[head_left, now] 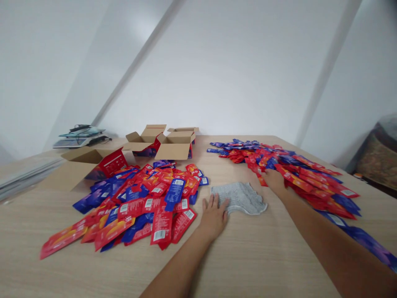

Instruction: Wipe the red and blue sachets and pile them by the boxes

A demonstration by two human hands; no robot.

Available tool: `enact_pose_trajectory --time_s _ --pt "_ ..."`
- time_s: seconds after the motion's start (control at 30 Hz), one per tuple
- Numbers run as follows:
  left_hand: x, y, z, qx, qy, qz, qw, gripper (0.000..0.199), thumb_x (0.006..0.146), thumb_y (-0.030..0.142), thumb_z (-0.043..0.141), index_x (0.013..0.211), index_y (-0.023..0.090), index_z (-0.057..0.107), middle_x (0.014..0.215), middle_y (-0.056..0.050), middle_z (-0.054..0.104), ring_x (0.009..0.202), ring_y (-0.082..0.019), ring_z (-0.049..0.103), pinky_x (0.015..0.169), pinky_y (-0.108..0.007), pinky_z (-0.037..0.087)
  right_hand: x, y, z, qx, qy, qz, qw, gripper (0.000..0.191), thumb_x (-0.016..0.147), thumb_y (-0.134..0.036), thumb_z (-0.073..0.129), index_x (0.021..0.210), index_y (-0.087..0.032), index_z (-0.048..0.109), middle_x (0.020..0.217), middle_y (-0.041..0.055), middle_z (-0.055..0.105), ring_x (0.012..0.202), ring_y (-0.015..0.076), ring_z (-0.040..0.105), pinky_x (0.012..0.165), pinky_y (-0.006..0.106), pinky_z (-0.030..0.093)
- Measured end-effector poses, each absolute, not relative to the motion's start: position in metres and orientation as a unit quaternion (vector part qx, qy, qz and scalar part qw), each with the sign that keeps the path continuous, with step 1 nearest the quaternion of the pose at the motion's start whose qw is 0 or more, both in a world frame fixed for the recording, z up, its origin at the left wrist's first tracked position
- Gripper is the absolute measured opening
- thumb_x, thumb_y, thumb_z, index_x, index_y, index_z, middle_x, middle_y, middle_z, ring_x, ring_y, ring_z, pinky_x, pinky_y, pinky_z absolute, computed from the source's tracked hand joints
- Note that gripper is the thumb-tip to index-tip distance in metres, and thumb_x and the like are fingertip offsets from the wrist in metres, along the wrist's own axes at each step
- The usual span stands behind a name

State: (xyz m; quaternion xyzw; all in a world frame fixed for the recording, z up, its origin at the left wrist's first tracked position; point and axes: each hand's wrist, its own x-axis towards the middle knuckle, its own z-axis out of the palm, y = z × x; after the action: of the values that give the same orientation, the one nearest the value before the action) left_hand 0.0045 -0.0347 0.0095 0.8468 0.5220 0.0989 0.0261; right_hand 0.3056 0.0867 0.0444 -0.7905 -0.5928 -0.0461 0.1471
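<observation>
My left hand [213, 216] lies with its fingers spread on the wooden table, its fingertips at the left edge of a grey knitted cloth [238, 198]. My right hand [273, 180] reaches to the near left edge of the right-hand pile of red and blue packets [294, 176]; its fingers are mostly hidden, so any hold on a packet cannot be made out. Left of my left hand spreads another heap of red and blue packets [155, 194], several showing white barcode labels.
Open cardboard boxes [175, 150] stand behind the left heap, one nearer box [108, 163] lying at its left. Stacked items [81, 136] sit at the table's back left. A white wall rises behind; a patterned object [380, 153] is at far right.
</observation>
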Motion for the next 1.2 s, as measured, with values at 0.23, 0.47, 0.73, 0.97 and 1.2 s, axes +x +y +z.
enact_pose_trajectory --time_s 0.23,0.47,0.73,0.97,1.2 --pt "0.004 -0.036 0.011 0.847 0.523 0.095 0.028 0.044 0.095 0.038 0.031 0.139 0.038 0.035 0.152 -0.006 0.025 0.139 -0.030 0.017 0.108 -0.060 0.015 0.251 0.041 0.063 -0.728 -0.657 -0.094 0.170 0.035 0.089 -0.025 0.037 0.106 -0.015 0.066 0.089 0.0134 0.071 0.088 0.0230 0.064 0.078 0.030 0.043" --pt "0.006 -0.030 0.004 0.845 0.528 0.085 0.013 0.060 0.094 0.042 0.025 0.145 0.010 0.022 0.151 -0.014 0.023 0.140 -0.029 0.013 0.110 -0.056 0.015 0.172 -0.018 0.026 -0.555 -0.827 -0.014 0.092 0.048 0.084 -0.016 0.039 0.129 -0.019 0.054 0.138 0.0103 0.049 0.128 0.0247 0.041 0.104 0.041 0.028" --pt "0.008 -0.027 -0.003 0.845 0.529 0.079 -0.007 0.059 0.094 0.042 0.024 0.142 0.007 0.030 0.150 -0.016 0.025 0.140 -0.030 0.015 0.109 -0.056 0.016 0.169 -0.015 0.021 -0.563 -0.825 -0.019 0.046 0.051 0.086 -0.014 0.034 0.135 -0.015 0.046 0.144 0.0120 0.040 0.134 0.0238 0.032 0.106 0.045 0.026" --pt "0.007 -0.028 -0.005 0.840 0.536 0.084 -0.020 0.059 0.094 0.044 0.024 0.140 0.007 0.033 0.150 -0.016 0.026 0.139 -0.030 0.016 0.110 -0.054 0.015 0.196 -0.009 0.024 -0.682 -0.728 -0.048 0.054 0.043 0.088 -0.009 0.030 0.120 -0.009 0.059 0.122 0.0216 0.059 0.113 0.0269 0.056 0.093 0.038 0.041" --pt "0.006 -0.027 -0.004 0.842 0.535 0.075 -0.018 0.060 0.095 0.044 0.022 0.141 0.008 0.032 0.150 -0.016 0.025 0.140 -0.030 0.015 0.109 -0.056 0.018 0.218 0.004 0.018 -0.630 -0.587 0.228 0.455 0.037 0.089 -0.028 0.034 0.112 -0.013 0.059 0.101 0.0133 0.069 0.091 0.0239 0.065 0.073 0.034 0.051"
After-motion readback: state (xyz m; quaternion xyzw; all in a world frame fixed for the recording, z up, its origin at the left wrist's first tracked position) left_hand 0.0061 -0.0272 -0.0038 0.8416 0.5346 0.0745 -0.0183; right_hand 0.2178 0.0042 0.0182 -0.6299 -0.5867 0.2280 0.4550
